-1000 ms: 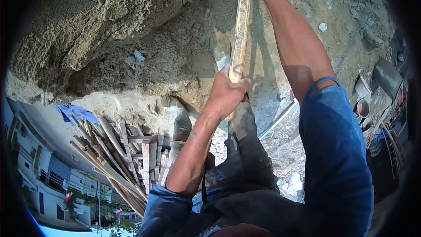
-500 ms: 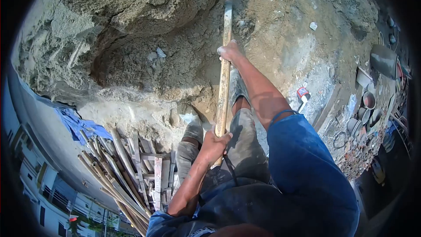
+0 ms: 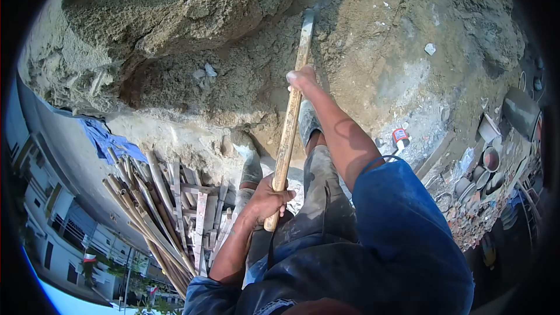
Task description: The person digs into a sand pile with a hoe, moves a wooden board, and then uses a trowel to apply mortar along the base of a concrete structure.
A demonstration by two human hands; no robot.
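A long wooden tool handle (image 3: 290,122) runs from near my waist out toward a big heap of damp sand (image 3: 175,17). My left hand (image 3: 265,201) grips its near end. My right hand (image 3: 301,79) is closed around it farther up, arm stretched out. The tool's far end (image 3: 307,20) reaches the base of the heap, and its head is hidden in shadow and sand. My boots (image 3: 249,160) stand on the sandy ground just below the handle.
A stack of wooden poles and planks (image 3: 169,198) lies at the left, beside a blue tarp (image 3: 108,140). A small red and white can (image 3: 400,136) sits on the ground to the right. Buckets, pans and rubble (image 3: 487,157) crowd the far right edge.
The handle moved from close and high in view to extended toward the heap. My right hand slid down from the top of the handle to its middle, and my left hand dropped to its end.
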